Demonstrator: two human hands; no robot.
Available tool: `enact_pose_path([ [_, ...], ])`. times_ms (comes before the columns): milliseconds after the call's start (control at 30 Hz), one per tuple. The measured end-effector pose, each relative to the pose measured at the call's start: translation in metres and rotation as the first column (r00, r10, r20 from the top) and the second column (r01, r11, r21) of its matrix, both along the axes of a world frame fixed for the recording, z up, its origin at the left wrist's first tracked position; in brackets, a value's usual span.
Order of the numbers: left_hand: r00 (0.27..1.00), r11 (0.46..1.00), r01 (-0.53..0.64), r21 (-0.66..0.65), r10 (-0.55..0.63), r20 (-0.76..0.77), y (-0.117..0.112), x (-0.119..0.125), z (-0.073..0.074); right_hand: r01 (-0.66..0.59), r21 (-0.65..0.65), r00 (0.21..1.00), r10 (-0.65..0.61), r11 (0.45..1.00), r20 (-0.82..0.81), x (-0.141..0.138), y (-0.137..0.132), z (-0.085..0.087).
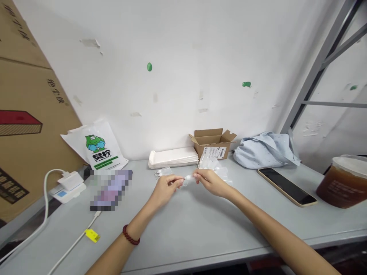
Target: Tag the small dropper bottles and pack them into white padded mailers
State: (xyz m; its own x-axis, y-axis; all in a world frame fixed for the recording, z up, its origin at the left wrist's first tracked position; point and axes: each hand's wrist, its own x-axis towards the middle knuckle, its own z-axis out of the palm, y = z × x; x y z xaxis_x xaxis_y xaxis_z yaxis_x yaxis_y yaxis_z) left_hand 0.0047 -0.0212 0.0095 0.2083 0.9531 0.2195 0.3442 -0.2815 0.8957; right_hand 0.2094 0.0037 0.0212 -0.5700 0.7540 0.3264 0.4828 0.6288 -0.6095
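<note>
Over the grey table, my left hand [165, 188] and my right hand [211, 181] meet fingertip to fingertip. Between them is a small white piece [188, 177] with a thin loop hanging under it; its exact kind is too small to make out. My right thumb and fingers pinch its right end. My left fingers are pinched together at its left end, by the loop. Just behind my right hand lies a heap of clear plastic bags [210, 164]. Left of the hands, near my left fingers, rests a small clear packet [163, 172] with thin string-like parts.
A stack of white padded envelopes [173, 156] and an open cardboard box [213, 145] stand by the wall. On the right are a light blue cloth bag [263, 151], a phone [286, 186] and a drink cup [342, 181]. A charging phone [111, 191] lies left.
</note>
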Motion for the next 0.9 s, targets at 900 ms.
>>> enact_pose_path([
  [900, 0.957, 0.979, 0.076, -0.188, -0.019, 0.288, -0.009, 0.001, 0.015, -0.039, -0.107, 0.993, 0.027, 0.993, -0.112, 0.006, -0.002, 0.007],
])
